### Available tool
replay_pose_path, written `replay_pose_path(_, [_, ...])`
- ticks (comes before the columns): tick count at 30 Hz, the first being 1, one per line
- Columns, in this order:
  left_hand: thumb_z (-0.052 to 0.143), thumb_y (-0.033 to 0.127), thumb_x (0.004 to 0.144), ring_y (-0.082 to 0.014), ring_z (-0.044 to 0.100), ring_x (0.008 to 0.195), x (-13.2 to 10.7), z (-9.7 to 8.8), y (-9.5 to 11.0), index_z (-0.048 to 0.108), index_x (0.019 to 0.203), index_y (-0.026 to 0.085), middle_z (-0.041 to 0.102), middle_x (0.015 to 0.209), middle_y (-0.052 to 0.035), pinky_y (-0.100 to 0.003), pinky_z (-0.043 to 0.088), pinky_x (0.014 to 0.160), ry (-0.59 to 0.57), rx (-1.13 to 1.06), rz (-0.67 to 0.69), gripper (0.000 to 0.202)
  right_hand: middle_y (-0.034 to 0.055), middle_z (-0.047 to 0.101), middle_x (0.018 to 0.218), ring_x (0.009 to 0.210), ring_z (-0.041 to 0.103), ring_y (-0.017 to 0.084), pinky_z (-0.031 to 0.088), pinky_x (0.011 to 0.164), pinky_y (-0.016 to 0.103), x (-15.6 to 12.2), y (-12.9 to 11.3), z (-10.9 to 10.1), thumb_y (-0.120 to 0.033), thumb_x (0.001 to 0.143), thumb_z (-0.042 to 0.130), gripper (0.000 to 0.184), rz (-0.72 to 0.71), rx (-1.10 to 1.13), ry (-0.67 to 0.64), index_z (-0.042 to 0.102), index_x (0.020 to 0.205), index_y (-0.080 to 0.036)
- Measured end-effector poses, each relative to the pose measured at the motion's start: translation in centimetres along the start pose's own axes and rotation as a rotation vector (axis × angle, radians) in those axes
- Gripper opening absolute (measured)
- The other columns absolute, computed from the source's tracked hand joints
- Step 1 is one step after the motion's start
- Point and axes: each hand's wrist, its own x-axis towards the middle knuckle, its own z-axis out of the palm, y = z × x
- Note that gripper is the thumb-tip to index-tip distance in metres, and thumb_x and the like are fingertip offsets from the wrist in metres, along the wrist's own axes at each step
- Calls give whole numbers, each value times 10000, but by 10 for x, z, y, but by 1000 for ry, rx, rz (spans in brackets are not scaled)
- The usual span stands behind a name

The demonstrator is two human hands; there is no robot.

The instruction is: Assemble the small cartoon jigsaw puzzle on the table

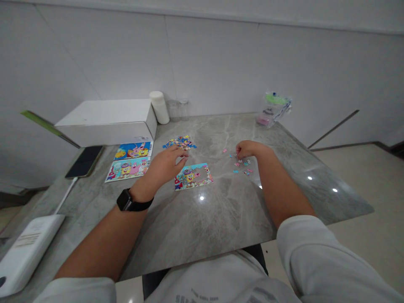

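A partly filled jigsaw puzzle [202,182] lies flat in front of me, with a gap showing bare backing right of its middle. My left hand [168,166] hovers at its upper left edge, thumb and fingers apart, holding nothing visible. Over on the right, my right hand [246,149] points down with its fingertips pinched together at a small scatter of loose puzzle pieces [247,162]; a piece seems to be at the fingertips, partly hidden. A larger pile of puzzle pieces [186,142] lies beyond my left hand.
Two printed picture cards [126,169] lie left of the puzzle. Farther left are a phone [84,161] and a white power bank [30,252] joined by a cable. Along the wall stand a white box [110,122], a white bottle [159,108], glasses [183,108] and a plastic bag [272,110].
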Motion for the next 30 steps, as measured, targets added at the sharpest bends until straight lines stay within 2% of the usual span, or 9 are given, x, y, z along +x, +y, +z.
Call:
replay_pose_path(3, [537, 318, 1000, -241, 664, 984, 0, 1, 0, 752, 1064, 199, 728, 1074, -86, -395, 530, 961, 7, -23, -5, 253, 66, 798, 936, 848, 696, 198, 467, 727, 264, -5, -5, -6, -194, 830, 720, 152, -99, 92, 117, 790, 963, -180])
replay_pose_path(7, [580, 330, 983, -200, 631, 843, 1, 2, 0, 764, 1058, 194, 731, 1008, -62, -364, 516, 876, 16, -101, -12, 241, 51, 778, 957, 873, 680, 186, 493, 783, 264, -15, -36, -10, -299, 887, 669, 174, -412, 413, 286, 754, 993, -190])
replay_pose_path(10, [618, 357, 966, -166, 590, 753, 2, 2, 4, 780, 1026, 208, 732, 947, -38, -327, 484, 778, 19, -194, -53, 228, 43, 760, 925, 881, 674, 193, 516, 819, 301, -24, -71, -4, -400, 895, 662, 230, -657, 652, 258, 748, 973, -202])
replay_pose_path(13, [650, 381, 945, -156, 590, 756, 3, 0, 8, 787, 983, 211, 746, 932, -30, -302, 451, 721, -30, -306, -83, 221, 29, 739, 881, 828, 656, 184, 514, 785, 315, -31, -101, 6, -464, 882, 691, 273, -788, 790, 210, 748, 964, -209])
replay_pose_path(17, [663, 383, 921, -148, 595, 732, 4, 2, 10, 774, 906, 207, 752, 872, -19, -291, 426, 682, -91, -395, -91, 208, -2, 695, 824, 771, 630, 161, 513, 730, 298, -34, -121, 16, -475, 835, 772, 300, -830, 951, 181, 709, 968, -214])
replay_pose_path(24, [661, 382, 896, -142, 577, 679, 4, 10, 11, 744, 830, 191, 719, 767, -12, -285, 399, 633, -145, -478, -112, 218, -3, 693, 832, 768, 640, 153, 527, 728, 295, -33, -130, 21, -449, 817, 804, 335, -823, 1085, 199, 679, 1021, -215])
replay_pose_path(27, [670, 420, 883, -142, 569, 683, 5, 14, 9, 737, 824, 192, 700, 758, -8, -279, 398, 629, -118, -547, -171, 245, 17, 710, 900, 792, 649, 163, 528, 719, 301, -37, -132, 21, -448, 892, 716, 289, -812, 1082, 323, 674, 1070, -224])
replay_pose_path(30, [681, 471, 866, -143, 565, 697, 7, 17, 5, 726, 823, 193, 681, 761, -4, -277, 405, 640, -58, -651, -250, 286, 43, 715, 1011, 857, 660, 180, 537, 746, 320, -43, -133, 19, -398, 932, 667, 210, -812, 983, 561, 669, 1070, -240])
